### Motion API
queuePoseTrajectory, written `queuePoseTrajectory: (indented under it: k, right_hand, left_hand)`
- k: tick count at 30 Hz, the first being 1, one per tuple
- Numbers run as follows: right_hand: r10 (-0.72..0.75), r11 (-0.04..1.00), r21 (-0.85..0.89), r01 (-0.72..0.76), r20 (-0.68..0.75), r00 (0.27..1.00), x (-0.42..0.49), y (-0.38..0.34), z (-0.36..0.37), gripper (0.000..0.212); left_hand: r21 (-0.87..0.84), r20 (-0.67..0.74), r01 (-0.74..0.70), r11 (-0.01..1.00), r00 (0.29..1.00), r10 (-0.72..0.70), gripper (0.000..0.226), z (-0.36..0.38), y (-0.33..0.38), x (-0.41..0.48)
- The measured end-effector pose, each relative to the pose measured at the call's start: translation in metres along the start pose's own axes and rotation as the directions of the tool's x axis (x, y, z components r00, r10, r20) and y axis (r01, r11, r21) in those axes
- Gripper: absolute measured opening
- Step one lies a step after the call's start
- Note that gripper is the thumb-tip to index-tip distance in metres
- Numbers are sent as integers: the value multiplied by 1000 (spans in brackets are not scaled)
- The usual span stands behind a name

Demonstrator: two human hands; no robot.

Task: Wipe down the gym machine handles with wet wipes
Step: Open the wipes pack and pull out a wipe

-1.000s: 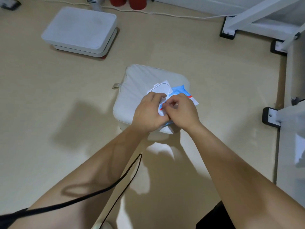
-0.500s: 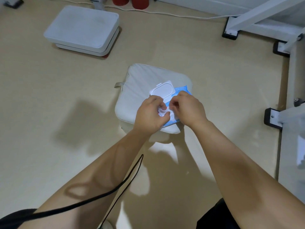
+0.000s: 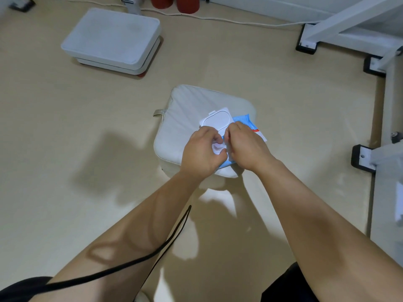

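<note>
A blue wet-wipe pack (image 3: 250, 125) lies on a pale cushioned stool (image 3: 183, 118) in the middle of the floor, its white flip lid (image 3: 217, 122) standing open. My left hand (image 3: 201, 152) and my right hand (image 3: 245, 147) meet over the pack's opening. Both pinch a white wipe (image 3: 218, 148) that shows between the fingers. Most of the pack is hidden under my hands. The white frame of the gym machine (image 3: 340, 20) stands at the upper right; its handles are out of view.
Black-capped feet of the machine frame (image 3: 306, 45) (image 3: 362, 159) rest on the floor along the right side. A white flat step-like box (image 3: 111, 38) lies at the upper left. A white cable (image 3: 229, 19) runs along the far floor, near red objects (image 3: 187, 4).
My hands stay over the pack and have worked at its opening; more of the white wipe now shows between the fingers. The view has shifted slightly.
</note>
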State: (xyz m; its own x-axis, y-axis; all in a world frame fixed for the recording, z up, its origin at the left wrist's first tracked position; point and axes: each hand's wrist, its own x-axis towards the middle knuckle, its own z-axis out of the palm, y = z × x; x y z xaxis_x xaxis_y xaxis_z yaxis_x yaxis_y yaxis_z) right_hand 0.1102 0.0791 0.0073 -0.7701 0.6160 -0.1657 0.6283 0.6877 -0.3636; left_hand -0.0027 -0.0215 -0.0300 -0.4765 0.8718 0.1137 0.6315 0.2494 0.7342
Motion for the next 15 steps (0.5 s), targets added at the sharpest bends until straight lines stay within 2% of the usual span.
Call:
queuePoseTrajectory:
  k: [5,8,10,12,15]
  right_hand:
    - [27,970,242,-34,34,999,3,0,-3,22]
    - [103,899,427,-95,5,995,5,4,-12,15]
    - [164,796,595,-110,-38,986,3,5,-21,20]
    - [215,650,753,-102,-54,975,-1,8,-30,26]
    - [272,445,893,-66,-64,960,-11,10,-43,26]
  left_hand:
    - [4,-4,8,1000,1000,-8,19,0,2,0]
    - [34,13,3,999,1000,-3,23,-2,3,2]
    - [59,13,0,998,1000,-1,23,-3,3,3]
    - [82,15,0,997,1000,-1,23,-2,4,4]
    - [119,34,-2,993,999,-2,25,-2,4,4]
